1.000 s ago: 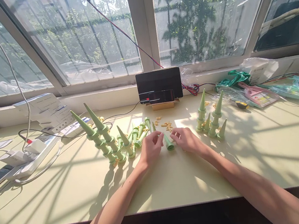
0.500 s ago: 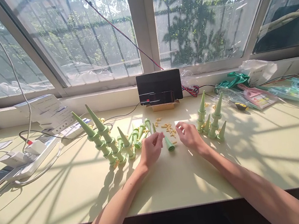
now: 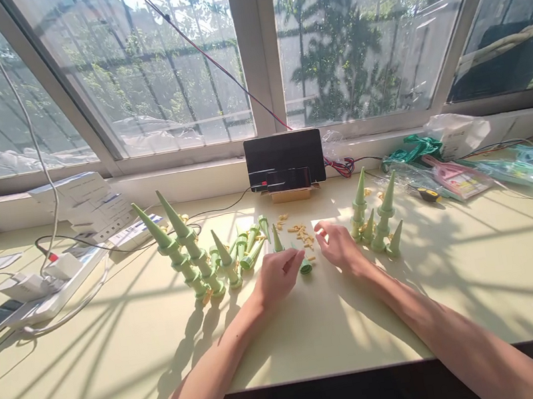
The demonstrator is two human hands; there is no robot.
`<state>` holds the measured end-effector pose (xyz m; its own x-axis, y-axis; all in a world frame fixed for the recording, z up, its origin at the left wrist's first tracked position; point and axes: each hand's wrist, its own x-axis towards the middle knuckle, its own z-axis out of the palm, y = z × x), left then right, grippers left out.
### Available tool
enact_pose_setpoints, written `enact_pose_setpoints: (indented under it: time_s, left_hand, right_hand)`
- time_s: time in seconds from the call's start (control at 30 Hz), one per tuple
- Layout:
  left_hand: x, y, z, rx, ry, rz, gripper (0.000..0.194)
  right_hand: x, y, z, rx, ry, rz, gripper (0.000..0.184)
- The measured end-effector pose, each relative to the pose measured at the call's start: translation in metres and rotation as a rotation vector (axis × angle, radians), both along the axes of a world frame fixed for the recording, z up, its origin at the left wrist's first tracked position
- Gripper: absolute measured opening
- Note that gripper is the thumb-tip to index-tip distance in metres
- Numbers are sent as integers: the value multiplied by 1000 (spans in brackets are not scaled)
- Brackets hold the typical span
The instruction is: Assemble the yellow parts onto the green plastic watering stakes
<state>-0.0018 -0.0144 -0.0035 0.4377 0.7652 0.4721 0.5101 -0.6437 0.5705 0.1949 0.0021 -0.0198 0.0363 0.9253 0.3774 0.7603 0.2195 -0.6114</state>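
At frame centre, the left hand [image 3: 281,275] partly hides a cone [image 3: 305,267]; its grip cannot be determined. The right hand [image 3: 339,246] curls near pegs [image 3: 297,228], its hold likewise unclear. Bags [image 3: 527,166] at frame right show indistinct contents.

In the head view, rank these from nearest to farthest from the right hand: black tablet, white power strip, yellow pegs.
From the right hand:
1. Yellow pegs: just left of it.
2. Black tablet: farther back, upright.
3. White power strip: far over on the left.
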Motion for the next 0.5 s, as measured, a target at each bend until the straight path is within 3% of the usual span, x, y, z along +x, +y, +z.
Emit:
enact_pose_setpoints:
  time_s: [0.5]
  left_hand:
    - [0,-8,2,21,74,-188,39]
  right_hand:
    - [-4,-1,-3,-1,-8,14,22]
